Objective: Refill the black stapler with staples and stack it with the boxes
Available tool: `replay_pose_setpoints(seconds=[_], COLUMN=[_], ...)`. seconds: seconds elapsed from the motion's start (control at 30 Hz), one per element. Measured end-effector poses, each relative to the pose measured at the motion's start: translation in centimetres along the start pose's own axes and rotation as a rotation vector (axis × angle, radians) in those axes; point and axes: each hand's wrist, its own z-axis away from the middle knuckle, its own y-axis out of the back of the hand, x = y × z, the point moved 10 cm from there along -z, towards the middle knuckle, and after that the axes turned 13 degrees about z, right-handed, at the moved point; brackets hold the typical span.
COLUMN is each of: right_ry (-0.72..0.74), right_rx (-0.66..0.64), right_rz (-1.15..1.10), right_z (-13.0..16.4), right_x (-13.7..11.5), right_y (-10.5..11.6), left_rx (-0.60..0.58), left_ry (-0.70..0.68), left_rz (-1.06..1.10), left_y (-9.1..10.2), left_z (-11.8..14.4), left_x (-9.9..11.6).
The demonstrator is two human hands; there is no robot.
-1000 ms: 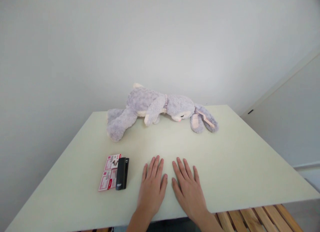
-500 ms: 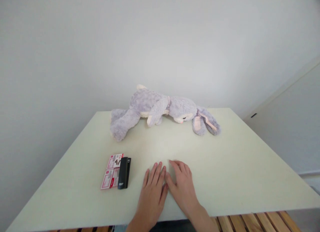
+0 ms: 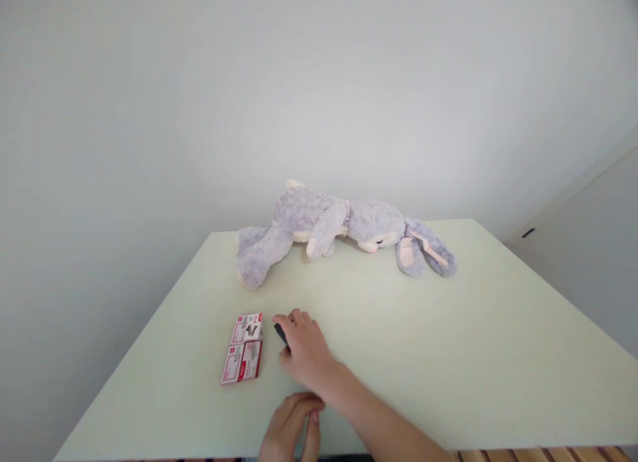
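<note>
Black stapler [image 3: 280, 334] on the surface [image 3: 448, 355], just right of the red-white boxes [image 3: 243, 348], mostly hidden. Right hand [image 3: 305, 350] crosses over it, fingers [image 3: 294, 319] curled around it; grip closure unclear. Left hand [image 3: 289, 425] at the near edge, fingers loosely curled, holding nothing. Plush bunny [image 3: 339, 229] lies along the far edge.

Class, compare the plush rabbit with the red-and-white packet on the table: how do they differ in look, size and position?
The plush rabbit is grey-lilac, furry and far larger; the packet is flat, printed red and white. The rabbit sprawls on its side at the far edge; the packet sits near the right hand. Both rest on the table.
</note>
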Motion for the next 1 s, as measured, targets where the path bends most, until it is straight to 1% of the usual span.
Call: replay_pose_setpoints(seconds=[0.03,0.07,0.1,0.13,0.2,0.27,0.33,0.37,0.4,0.47,0.53,0.57,0.63,0.73,0.8,0.83,0.87,0.9,0.97,1.0], right_ry=[0.013,0.023,0.021,0.013,-0.009,-0.037,-0.093,-0.125,-0.157,-0.203,-0.244,-0.275,-0.356,-0.498,-0.569,-0.596,-0.623,-0.647,-0.715,-0.748], right_rx=[-0.004,-0.007,-0.006,0.004,0.044,0.113,0.214,0.270,0.326,0.421,0.497,0.542,0.646,0.757,0.767,0.764,0.764,0.769,0.793,0.789], right_rz=[0.006,0.014,0.022,0.029,0.020,-0.021,-0.102,-0.169,-0.283,-0.589,-0.864,-0.960,-1.074,-1.236,-1.311,-1.344,-1.375,-1.400,-1.426,-1.409], right_z=[0.8,1.8,2.7,3.5,4.9,5.5,5.7,5.7,5.7,5.8,6.2,6.6,7.8,10.0,11.6,12.5,13.5,14.7,17.6,19.1], right_x=[1.2,2.4,3.6,4.7,6.3,7.0,7.5,7.8,8.3,9.7,11.8,13.1,16.1,20.1,21.6,21.9,22.2,22.2,22.3,22.2], right_y=[0.9,1.9,2.8,3.6,4.9,5.7,6.1,6.3,6.5,6.8,7.0,7.2,7.3,6.4,5.5,5.1,4.8,4.5,3.7,3.3], left_rx=[0.062,0.095,0.106,0.097,0.042,-0.012,-0.037,-0.036,-0.026,0.002,0.022,0.027,0.029,0.025,0.030,0.057,0.116,0.204,0.412,0.490], left_ry=[0.020,0.037,0.050,0.054,0.023,-0.031,-0.064,-0.063,-0.052,-0.020,0.010,0.020,0.030,0.033,0.022,0.018,0.028,0.060,0.176,0.241], left_rz=[-0.024,-0.063,-0.113,-0.167,-0.265,-0.345,-0.404,-0.426,-0.443,-0.464,-0.471,-0.470,-0.453,-0.409,-0.383,-0.378,-0.384,-0.402,-0.479,-0.529], left_y=[0.9,1.2,1.2,0.7,-1.0,-2.9,-4.2,-4.4,-4.4,-3.9,-3.3,-3.1,-2.8,-2.4,-1.6,-0.8,0.5,2.2,5.8,7.2], left_z=[-0.6,-1.4,-2.2,-3.0,-4.6,-5.7,-6.1,-6.2,-6.2,-6.2,-6.2,-6.2,-6.3,-6.8,-7.0,-7.0,-6.8,-6.4,-4.5,-3.3], left_x=[0.1,0.1,0.2,0.2,0.5,0.8,1.0,0.9,0.8,0.6,0.5,0.5,0.5,0.7,1.0,1.2,1.1,0.9,-0.4,-1.3])
